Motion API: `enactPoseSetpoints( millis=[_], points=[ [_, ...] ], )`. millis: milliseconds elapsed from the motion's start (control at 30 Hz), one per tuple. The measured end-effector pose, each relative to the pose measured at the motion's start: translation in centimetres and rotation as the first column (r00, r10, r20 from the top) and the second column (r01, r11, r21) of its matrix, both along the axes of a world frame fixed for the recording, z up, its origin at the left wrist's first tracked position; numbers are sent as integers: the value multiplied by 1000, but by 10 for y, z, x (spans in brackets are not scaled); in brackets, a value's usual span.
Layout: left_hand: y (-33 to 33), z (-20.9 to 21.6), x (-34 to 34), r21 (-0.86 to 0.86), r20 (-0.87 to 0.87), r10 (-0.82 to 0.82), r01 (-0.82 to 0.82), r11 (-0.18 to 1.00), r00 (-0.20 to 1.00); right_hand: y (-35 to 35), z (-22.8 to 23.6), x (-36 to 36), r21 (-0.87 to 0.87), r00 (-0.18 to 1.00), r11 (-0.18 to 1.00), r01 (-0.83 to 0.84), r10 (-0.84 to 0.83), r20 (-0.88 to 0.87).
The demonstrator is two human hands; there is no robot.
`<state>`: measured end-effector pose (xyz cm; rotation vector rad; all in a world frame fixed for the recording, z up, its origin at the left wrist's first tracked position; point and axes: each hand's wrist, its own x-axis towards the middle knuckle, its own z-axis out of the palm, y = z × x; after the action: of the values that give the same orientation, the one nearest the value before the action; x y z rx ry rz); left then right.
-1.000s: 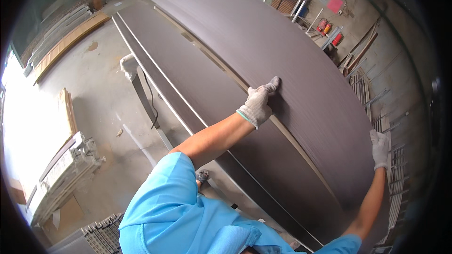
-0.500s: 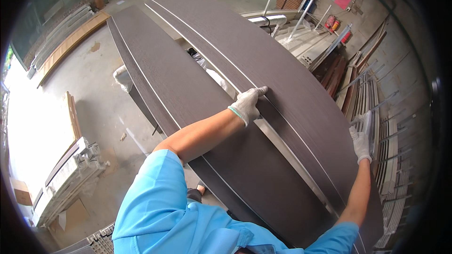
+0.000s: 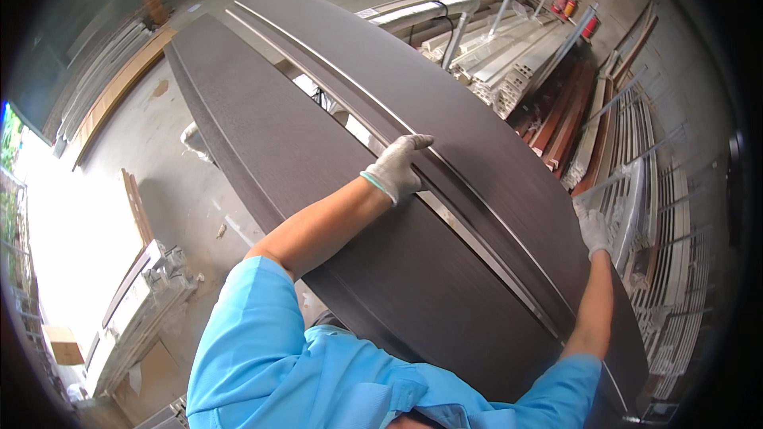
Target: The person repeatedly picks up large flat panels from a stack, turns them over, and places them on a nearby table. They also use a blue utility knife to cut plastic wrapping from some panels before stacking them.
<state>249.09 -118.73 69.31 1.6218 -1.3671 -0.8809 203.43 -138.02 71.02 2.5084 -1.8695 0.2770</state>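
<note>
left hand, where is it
In the head view, the left hand is near centre, at the inner edge of the right panel, beside the left panel.

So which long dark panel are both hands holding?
The right panel: left hand on its inner edge, right hand on its outer; the left panel has neither.

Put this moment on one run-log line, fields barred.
left hand: gripping dark right panel, inner edge | right hand: same panel, outer edge | dark left panel: alongside, gap between
</note>
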Motion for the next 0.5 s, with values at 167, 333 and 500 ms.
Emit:
enactPoseSetpoints(
  millis=[167, 333, 500],
  points=[
    [-9, -7, 7, 259, -848, 220, 16, 966, 482, -20, -25, -21, 28, 947, 983, -182, 183, -266],
    [3, -8, 11, -103, -284, 5, -36, 994, 959, -19, -14, -6, 115, 973, 985, -126, 145, -179],
    [12, 7, 7, -33, -458, -5, -11, 999, 889, 13, 4, 24, 32, 977, 998, -60, 65, -202]
  ],
)
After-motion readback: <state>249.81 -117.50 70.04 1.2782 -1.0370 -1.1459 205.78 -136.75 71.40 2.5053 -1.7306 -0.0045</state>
